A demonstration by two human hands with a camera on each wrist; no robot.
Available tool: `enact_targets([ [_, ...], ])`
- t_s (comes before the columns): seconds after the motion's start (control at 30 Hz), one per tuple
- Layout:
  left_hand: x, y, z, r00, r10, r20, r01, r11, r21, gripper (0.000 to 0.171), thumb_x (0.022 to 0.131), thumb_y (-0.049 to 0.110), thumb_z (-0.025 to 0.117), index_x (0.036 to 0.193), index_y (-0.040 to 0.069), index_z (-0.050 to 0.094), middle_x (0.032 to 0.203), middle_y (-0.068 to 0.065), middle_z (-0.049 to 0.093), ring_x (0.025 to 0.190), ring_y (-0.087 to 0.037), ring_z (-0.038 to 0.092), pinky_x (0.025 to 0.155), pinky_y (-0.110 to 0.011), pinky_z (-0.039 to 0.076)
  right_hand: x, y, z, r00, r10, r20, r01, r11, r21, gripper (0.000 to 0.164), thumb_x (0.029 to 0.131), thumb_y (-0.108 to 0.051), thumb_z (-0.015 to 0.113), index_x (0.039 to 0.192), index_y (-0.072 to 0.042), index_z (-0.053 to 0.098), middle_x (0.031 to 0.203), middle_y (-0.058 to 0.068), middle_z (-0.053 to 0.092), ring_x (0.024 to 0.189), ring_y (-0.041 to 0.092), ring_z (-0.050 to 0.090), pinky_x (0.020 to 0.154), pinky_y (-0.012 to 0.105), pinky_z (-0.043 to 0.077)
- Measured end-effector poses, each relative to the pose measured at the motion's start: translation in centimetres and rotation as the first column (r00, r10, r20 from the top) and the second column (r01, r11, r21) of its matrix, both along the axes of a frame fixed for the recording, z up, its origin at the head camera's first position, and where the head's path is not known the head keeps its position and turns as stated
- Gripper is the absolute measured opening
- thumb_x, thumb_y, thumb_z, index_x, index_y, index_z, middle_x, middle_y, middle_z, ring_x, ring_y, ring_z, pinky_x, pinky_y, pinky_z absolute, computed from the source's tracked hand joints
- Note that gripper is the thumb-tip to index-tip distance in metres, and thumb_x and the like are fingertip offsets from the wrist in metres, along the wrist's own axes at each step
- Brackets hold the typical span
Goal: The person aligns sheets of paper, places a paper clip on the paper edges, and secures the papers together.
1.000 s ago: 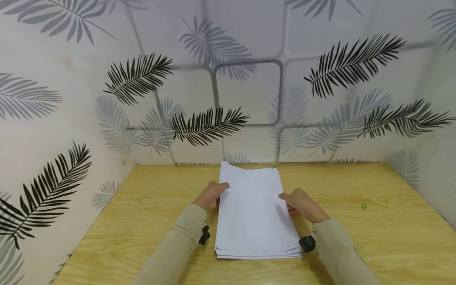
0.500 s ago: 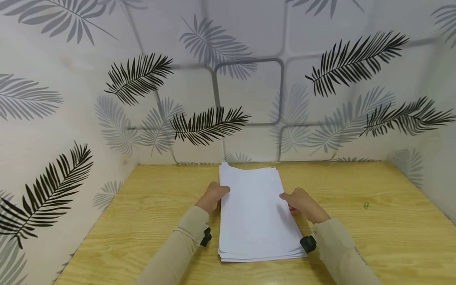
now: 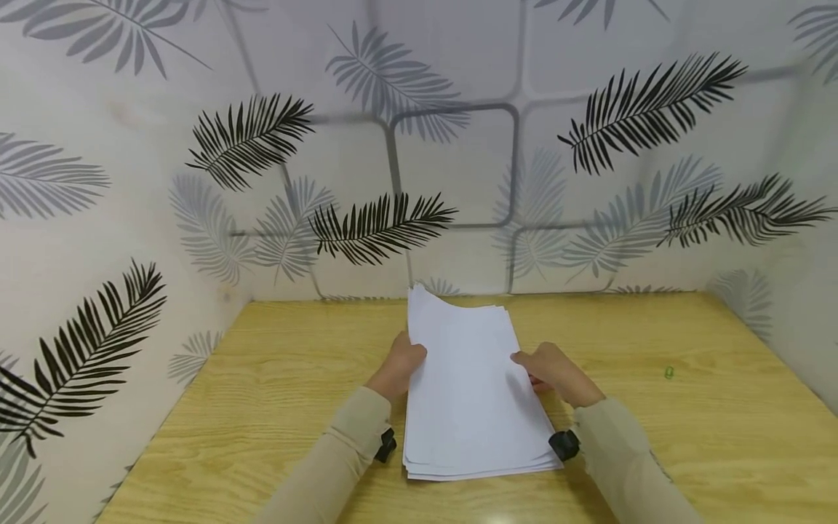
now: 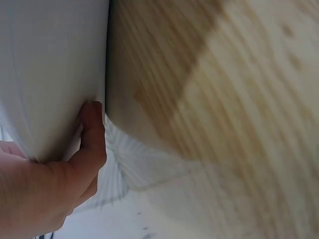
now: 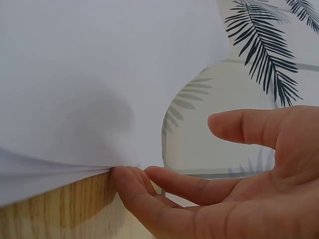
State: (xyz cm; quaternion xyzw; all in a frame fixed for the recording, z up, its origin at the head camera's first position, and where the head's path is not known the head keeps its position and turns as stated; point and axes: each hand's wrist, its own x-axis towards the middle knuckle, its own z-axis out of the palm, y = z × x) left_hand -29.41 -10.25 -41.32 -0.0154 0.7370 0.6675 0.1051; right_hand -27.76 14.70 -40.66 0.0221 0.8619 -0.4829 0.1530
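A stack of white paper [image 3: 471, 393] lies lengthwise before me on the table, its loose sheets slightly uneven at the near edge. My left hand [image 3: 401, 364] grips its left edge, thumb on top and fingers beneath. In the left wrist view, the paper [image 4: 50, 69] bends up between the thumb and fingers of that hand [image 4: 60, 184]. At the stack's right edge is my right hand [image 3: 553, 372]. In the right wrist view, this hand [image 5: 234, 194] touches the edge of the paper [image 5: 99, 64] with its fingertips, thumb raised apart from the sheets. The far left corner curls upward.
The wooden table [image 3: 294, 349] runs back to a leaf-patterned wall [image 3: 458, 167], with further patterned walls at both sides. A small green paper clip [image 3: 668, 372] lies to the right of the stack. Dark wrist cameras sit at both cuffs.
My left hand has moved slightly nearer and to the right along the stack's edge. The far left corner of the paper has risen higher. My right hand stays nearly in place.
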Motion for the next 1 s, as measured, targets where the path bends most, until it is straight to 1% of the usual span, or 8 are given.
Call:
enact_targets([
  [0.1, 0.2, 0.4, 0.1, 0.999, 0.010, -0.031, -0.010, 1.000, -0.028, 0.062, 0.085, -0.008, 0.030, 0.145, -0.009, 0.015, 0.145, -0.028, 0.025, 0.130, -0.040, 0.028, 0.110, -0.054, 0.020, 0.0, 0.1, 0.0, 1.000, 0.009, -0.001, -0.009, 1.000, -0.009, 0.029, 0.098, -0.023, 0.050, 0.093, 0.004, 0.042, 0.095, 0.015, 0.041, 0.092, 0.030, 0.045, 0.083, 0.040, 0.050],
  [0.2, 0.3, 0.9, 0.5, 0.998, 0.034, -0.051, -0.038, 0.996, -0.084, 0.065, 0.085, -0.010, 0.030, 0.148, -0.008, 0.013, 0.151, -0.027, 0.020, 0.140, -0.040, 0.018, 0.114, -0.053, 0.012, -0.1, 0.2, 0.0, 1.000, 0.005, 0.002, -0.005, 1.000, -0.020, 0.028, 0.098, -0.022, 0.051, 0.089, 0.002, 0.042, 0.094, 0.014, 0.042, 0.089, 0.029, 0.046, 0.080, 0.039, 0.051],
  [0.27, 0.5, 1.3, 0.7, 0.996, 0.043, -0.073, -0.051, 0.993, -0.110, 0.067, 0.085, -0.011, 0.031, 0.149, -0.006, 0.013, 0.153, -0.026, 0.018, 0.142, -0.040, 0.014, 0.114, -0.052, 0.011, -0.3, 0.3, 0.0, 1.000, 0.004, 0.003, -0.004, 1.000, -0.022, 0.028, 0.098, -0.023, 0.051, 0.087, 0.001, 0.042, 0.092, 0.013, 0.041, 0.087, 0.027, 0.045, 0.078, 0.037, 0.051],
  [0.33, 0.7, 1.6, 1.0, 0.994, 0.048, -0.100, -0.060, 0.990, -0.129, 0.068, 0.085, -0.011, 0.031, 0.150, -0.005, 0.013, 0.154, -0.025, 0.019, 0.143, -0.040, 0.014, 0.114, -0.052, 0.012, -0.4, 0.3, 0.1, 1.000, -0.004, 0.003, 0.004, 1.000, -0.011, 0.029, 0.098, -0.024, 0.052, 0.088, 0.003, 0.043, 0.090, 0.013, 0.041, 0.085, 0.026, 0.046, 0.075, 0.034, 0.051],
  [0.43, 1.1, 2.0, 1.3, 0.987, 0.048, -0.152, -0.071, 0.987, -0.146, 0.063, 0.087, -0.010, 0.030, 0.149, -0.004, 0.018, 0.152, -0.024, 0.026, 0.141, -0.040, 0.021, 0.113, -0.051, 0.017, -0.5, 0.3, 0.0, 1.000, -0.003, 0.005, 0.003, 1.000, -0.014, 0.029, 0.097, -0.023, 0.052, 0.087, 0.002, 0.042, 0.089, 0.012, 0.041, 0.084, 0.026, 0.045, 0.075, 0.034, 0.050],
  [0.67, 2.1, 2.6, 1.8, 0.968, 0.068, -0.240, -0.121, 0.969, -0.214, 0.057, 0.096, -0.004, 0.032, 0.151, -0.006, 0.013, 0.156, -0.025, 0.015, 0.144, -0.039, 0.012, 0.115, -0.049, 0.012, -0.4, 0.1, -0.2, 1.000, 0.012, -0.012, -0.012, 0.999, -0.040, 0.028, 0.098, -0.021, 0.051, 0.081, -0.003, 0.039, 0.089, 0.011, 0.039, 0.086, 0.026, 0.044, 0.077, 0.036, 0.050],
  [0.83, 2.5, 2.5, 2.1, 0.949, 0.076, -0.305, -0.135, 0.975, -0.177, 0.054, 0.096, -0.005, 0.034, 0.149, -0.006, 0.020, 0.153, -0.024, 0.025, 0.142, -0.038, 0.018, 0.114, -0.049, 0.015, -0.6, 0.3, -0.3, 1.000, 0.004, -0.018, -0.005, 0.998, -0.060, 0.028, 0.099, -0.018, 0.049, 0.078, 0.000, 0.043, 0.078, 0.009, 0.041, 0.074, 0.022, 0.045, 0.069, 0.031, 0.051],
  [1.0, 2.7, 2.5, 2.3, 0.931, 0.093, -0.353, -0.157, 0.975, -0.156, 0.052, 0.096, -0.007, 0.038, 0.146, -0.006, 0.028, 0.148, -0.024, 0.033, 0.140, -0.039, 0.024, 0.113, -0.050, 0.019, -1.0, 1.2, -0.7, 0.999, 0.008, -0.033, -0.011, 0.996, -0.091, 0.031, 0.098, -0.015, 0.047, 0.071, -0.003, 0.042, 0.070, 0.005, 0.040, 0.066, 0.018, 0.044, 0.065, 0.028, 0.051],
])
